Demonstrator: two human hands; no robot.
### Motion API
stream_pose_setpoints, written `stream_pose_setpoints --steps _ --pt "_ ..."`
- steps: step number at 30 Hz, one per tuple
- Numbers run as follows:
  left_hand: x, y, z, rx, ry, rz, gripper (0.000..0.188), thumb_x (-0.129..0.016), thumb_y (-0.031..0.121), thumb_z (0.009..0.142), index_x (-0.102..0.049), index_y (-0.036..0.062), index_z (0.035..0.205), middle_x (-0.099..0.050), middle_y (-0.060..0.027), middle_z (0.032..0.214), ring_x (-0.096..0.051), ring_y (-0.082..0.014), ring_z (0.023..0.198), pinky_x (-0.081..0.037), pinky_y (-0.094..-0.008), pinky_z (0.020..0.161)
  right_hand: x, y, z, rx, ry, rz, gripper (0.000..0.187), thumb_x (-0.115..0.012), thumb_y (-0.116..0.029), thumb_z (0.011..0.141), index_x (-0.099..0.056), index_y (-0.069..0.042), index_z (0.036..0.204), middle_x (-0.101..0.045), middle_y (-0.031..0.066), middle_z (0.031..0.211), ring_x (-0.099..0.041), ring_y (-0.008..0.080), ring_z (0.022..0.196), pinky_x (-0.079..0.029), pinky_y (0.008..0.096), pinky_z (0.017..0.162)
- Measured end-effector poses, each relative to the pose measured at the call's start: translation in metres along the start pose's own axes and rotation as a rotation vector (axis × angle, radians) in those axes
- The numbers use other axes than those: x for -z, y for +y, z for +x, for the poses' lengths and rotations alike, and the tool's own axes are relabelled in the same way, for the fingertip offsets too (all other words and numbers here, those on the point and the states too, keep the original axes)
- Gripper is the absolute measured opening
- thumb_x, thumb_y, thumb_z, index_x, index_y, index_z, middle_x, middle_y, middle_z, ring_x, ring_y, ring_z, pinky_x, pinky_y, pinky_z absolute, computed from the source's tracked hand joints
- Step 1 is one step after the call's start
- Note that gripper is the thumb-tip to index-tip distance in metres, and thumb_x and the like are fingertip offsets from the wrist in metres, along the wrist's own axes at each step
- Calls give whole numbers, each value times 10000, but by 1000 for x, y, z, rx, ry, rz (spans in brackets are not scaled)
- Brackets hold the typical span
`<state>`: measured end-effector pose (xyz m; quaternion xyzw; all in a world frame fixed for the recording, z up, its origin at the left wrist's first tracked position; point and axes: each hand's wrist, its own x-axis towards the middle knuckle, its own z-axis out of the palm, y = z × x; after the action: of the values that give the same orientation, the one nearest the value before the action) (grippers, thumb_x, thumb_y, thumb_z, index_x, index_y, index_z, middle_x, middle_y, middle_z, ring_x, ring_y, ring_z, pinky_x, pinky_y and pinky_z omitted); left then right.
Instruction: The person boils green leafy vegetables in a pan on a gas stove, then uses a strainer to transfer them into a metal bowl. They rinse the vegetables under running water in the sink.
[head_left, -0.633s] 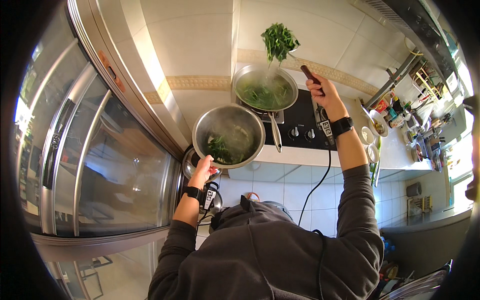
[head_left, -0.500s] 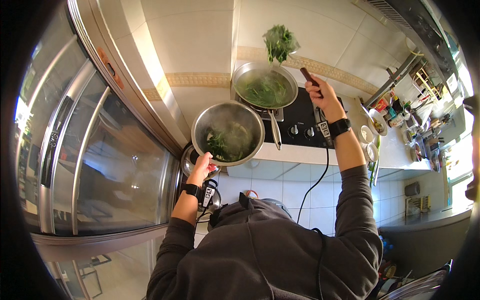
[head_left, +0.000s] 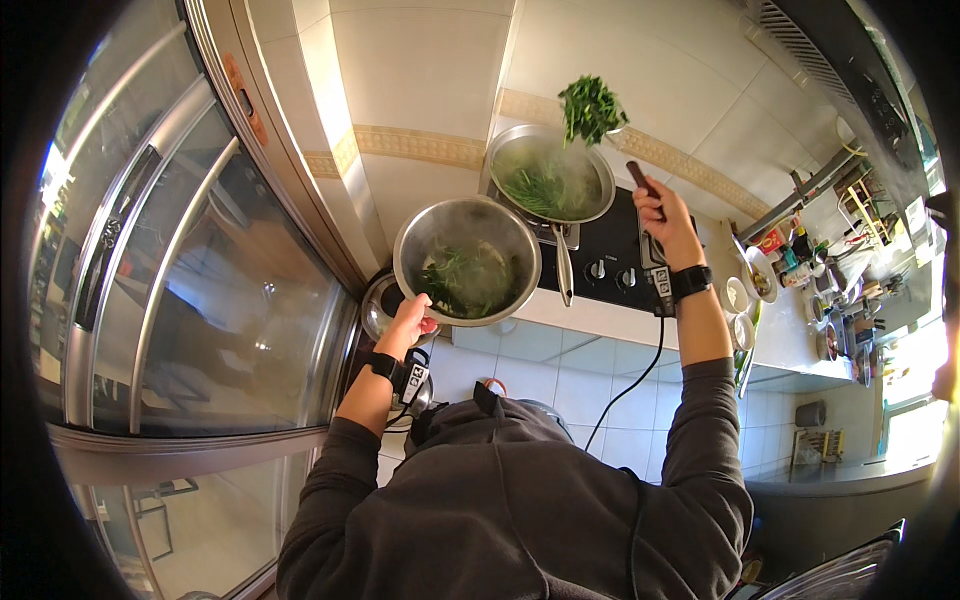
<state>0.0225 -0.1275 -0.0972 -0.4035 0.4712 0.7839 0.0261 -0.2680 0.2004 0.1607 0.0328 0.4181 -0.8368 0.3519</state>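
Left hand [head_left: 411,322] grips a steel bowl [head_left: 521,262], leafy greens [head_left: 463,278] inside.

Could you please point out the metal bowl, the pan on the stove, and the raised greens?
Metal bowl [head_left: 470,217], head view: far inner wall.
Pan [head_left: 564,264], head view: middle of its handle.
Raised greens [head_left: 592,108], head view: middle of the bunch.

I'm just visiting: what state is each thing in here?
Metal bowl: held by its rim, greens inside, steamy.
Pan: on the stove, greens in liquid, steaming.
Brown-handled utensil: raised, loaded.
Lifted greens: clumped, clear of the pan.
Left grip: closed on the metal bowl.
Right grip: closed around the utensil's handle.
Stove: lit or not, cannot tell.
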Motion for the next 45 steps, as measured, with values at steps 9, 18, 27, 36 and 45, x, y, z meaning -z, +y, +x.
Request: stream_pose_setpoints --steps 9,18,27,36,45 --pt "-3 3 -5 -37 -22 -39 213 -565 193 745 -477 9 807 -505 -125 659 -522 -236 493 -478 -348 480 24 39 10 -33 105 12 299 -445 -159 971 -383 -38 1236 -469 71 741 -364 45 502 -222 163 359" --pt "-1 4 3 4 -8 -26 235 -575 183 765 -483 -13 856 -474 -105 700 -530 -238 503 -505 -378 506 7 56 -38 -112 -60 16 304 -487 -203 957 -441 -90 1235 -440 19 700 -332 5 461 -203 135 326" --pt "-1 5 -4 -2 -24 -25 251 -574 216 772 -501 8 893 -493 -103 748 -550 -240 580 -509 -362 551 -23 123 -98 -185 -21 -301 349 -472 -267 945 -467 -118 1260 -479 3 676 -297 3 438 -192 142 327" --pt "0 14 -17 -47 -95 14 220 -511 198 800 -457 77 976 -564 -84 781 -611 -237 628 -508 -348 549 14 203 -100 -36 82 -966 397 -514 -187 931 -484 -106 1317 -546 6 611 -431 58 438 -327 204 373" --pt "-3 20 -28 -39 -66 40 119 -495 195 842 -460 97 901 -544 -38 758 -585 -166 620 -490 -308 538 29 246 -103 621 42 -2102 478 -571 -121 846 -493 -190 1312 -518 118 663 -549 323 566 -463 433 536"
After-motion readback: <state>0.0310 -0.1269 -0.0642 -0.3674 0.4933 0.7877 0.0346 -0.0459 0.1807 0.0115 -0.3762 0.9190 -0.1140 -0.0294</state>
